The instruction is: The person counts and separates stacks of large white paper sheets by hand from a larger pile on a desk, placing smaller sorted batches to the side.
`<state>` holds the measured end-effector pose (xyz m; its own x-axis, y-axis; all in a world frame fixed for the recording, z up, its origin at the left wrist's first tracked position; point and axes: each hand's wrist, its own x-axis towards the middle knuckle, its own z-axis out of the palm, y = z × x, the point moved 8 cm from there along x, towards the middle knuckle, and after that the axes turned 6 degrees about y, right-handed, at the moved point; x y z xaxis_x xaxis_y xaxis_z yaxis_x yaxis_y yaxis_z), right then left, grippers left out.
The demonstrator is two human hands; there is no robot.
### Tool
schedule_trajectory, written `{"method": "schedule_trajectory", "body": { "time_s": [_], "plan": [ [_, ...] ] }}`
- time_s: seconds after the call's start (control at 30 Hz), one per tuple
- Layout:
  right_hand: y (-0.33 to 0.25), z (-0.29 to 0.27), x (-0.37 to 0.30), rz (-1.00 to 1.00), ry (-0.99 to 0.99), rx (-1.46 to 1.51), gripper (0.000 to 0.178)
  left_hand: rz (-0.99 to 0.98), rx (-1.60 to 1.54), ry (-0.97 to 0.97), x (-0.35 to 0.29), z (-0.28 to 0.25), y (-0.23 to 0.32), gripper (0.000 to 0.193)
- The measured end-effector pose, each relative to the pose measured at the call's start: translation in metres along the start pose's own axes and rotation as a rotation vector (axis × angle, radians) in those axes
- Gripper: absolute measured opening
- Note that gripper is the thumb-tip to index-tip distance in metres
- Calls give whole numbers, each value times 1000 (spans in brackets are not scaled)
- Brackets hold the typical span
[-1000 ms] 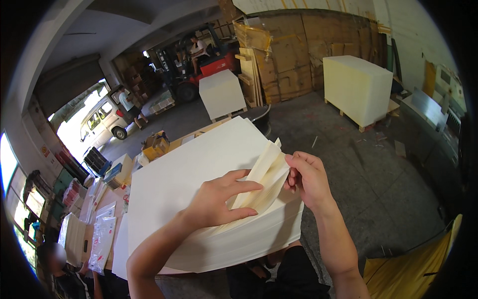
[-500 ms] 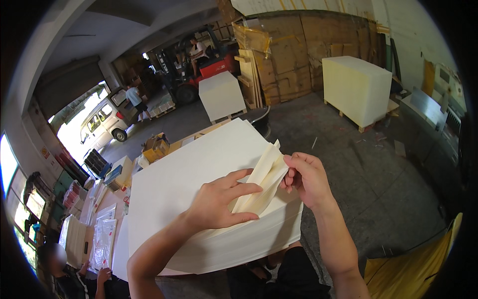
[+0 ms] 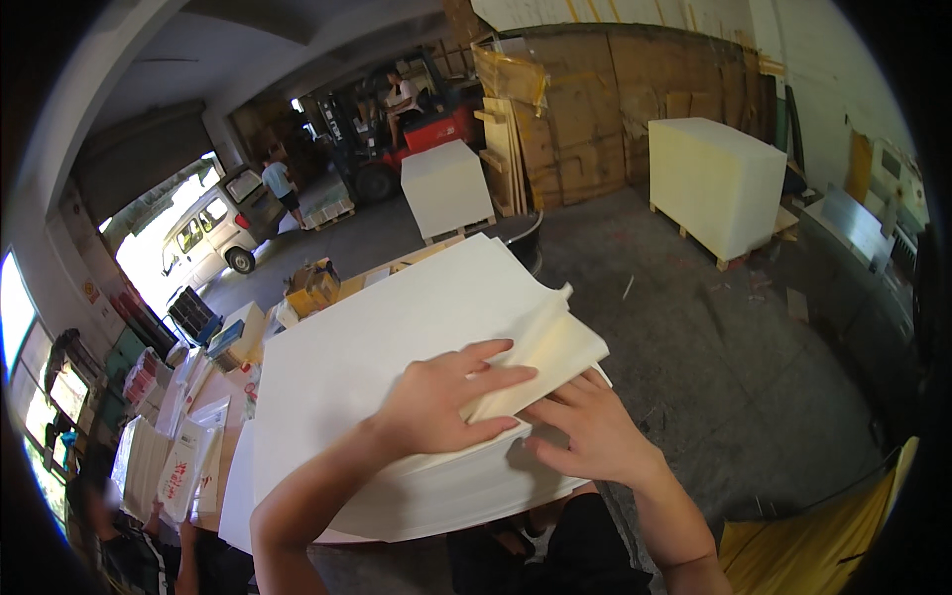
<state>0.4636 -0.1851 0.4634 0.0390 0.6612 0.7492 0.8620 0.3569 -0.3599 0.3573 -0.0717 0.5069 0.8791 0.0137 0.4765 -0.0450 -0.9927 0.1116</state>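
A tall stack of large white paper sheets (image 3: pixel 397 317) lies on the table in front of me. At its near right corner several top sheets (image 3: pixel 570 359) are bent up into a soft curl, showing a cream tint. My left hand (image 3: pixel 428 405) presses on the curled sheets from the left, fingers spread apart. From below right, my right hand (image 3: pixel 595 428) reaches under the raised corner. Its fingers are stretched out, their tips partly hidden by the paper, and the thumb stands apart near the stack's edge.
At the lower left, a person (image 3: pixel 129 535) handles a clear plastic package (image 3: pixel 190 461) at the wooden table. Behind the stack stand two white paper blocks on pallets (image 3: pixel 446 188) (image 3: pixel 716 188), a red forklift (image 3: pixel 436 129) with a driver, and a van (image 3: pixel 210 233). Yellow cloth (image 3: pixel 818 540) hangs lower right.
My right hand has let go of the pinched sheet corner and moved down and under it, its fingers extending. The corner has spread flatter to the right. My left hand stays nearly in place.
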Motion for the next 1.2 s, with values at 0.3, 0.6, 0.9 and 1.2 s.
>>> {"method": "schedule_trajectory", "body": {
  "time_s": [0.3,0.6,0.9,1.2],
  "plan": [
    [12,-1,-3,84,1,121,38,50,138,118,-2,11,12,68],
    [21,-10,-4,205,44,296,23,65,162,169,2,15,5,64],
    [69,-59,-15,607,-162,-180,40,5,188,71,5,18,9,66],
    [74,-20,9,722,314,497,43,-58,-88,53,6,9,-9,40]
  ]
}}
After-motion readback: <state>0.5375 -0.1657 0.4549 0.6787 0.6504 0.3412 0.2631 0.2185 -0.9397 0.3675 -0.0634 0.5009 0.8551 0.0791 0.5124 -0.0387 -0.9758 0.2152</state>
